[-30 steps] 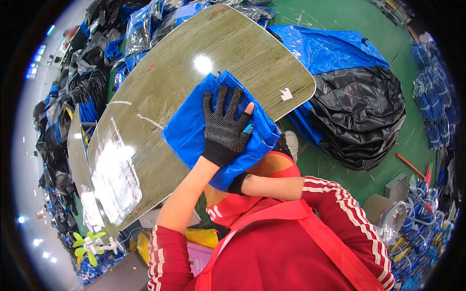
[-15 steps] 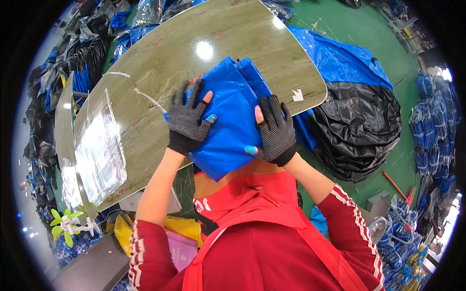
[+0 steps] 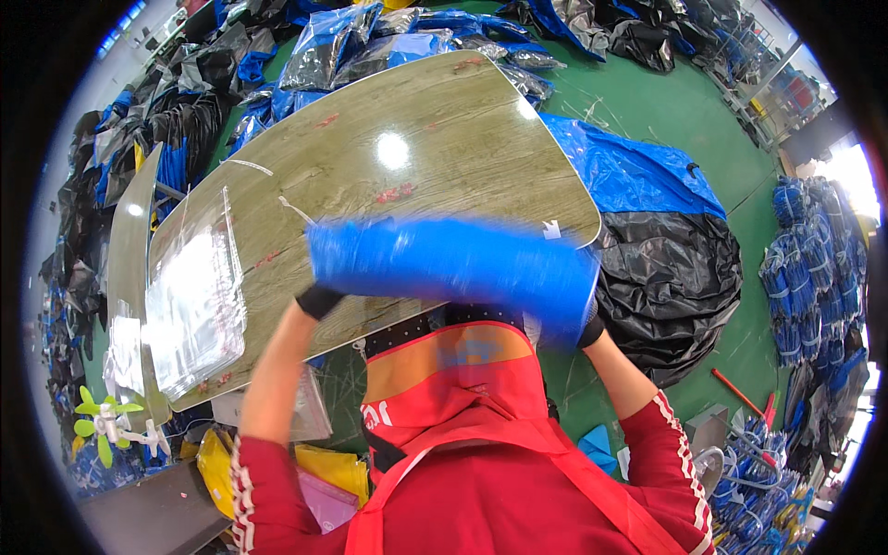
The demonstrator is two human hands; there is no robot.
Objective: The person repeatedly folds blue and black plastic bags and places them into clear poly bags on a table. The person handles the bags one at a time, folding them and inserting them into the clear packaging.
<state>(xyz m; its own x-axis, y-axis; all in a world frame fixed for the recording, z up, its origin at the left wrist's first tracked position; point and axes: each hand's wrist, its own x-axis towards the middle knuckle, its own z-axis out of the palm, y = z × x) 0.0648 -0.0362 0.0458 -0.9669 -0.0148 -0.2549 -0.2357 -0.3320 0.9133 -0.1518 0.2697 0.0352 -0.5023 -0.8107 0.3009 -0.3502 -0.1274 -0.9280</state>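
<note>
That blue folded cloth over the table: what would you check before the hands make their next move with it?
1. Both hands on the blue cloth: ok. The left hand is at its left end, the right hand at its right end.
2. Grip firm: cannot tell, the cloth hides the fingers and is blurred.
3. Cloth folded neatly: cannot tell, for the same blur.
4. Bare wooden table beyond the cloth to lay it on: ok.
5. Stack of clear plastic bags apart from the cloth: ok, it lies at the table's left edge.
6. Black and blue heap on the floor apart from the right hand: cannot tell, it lies close beside it.
</note>
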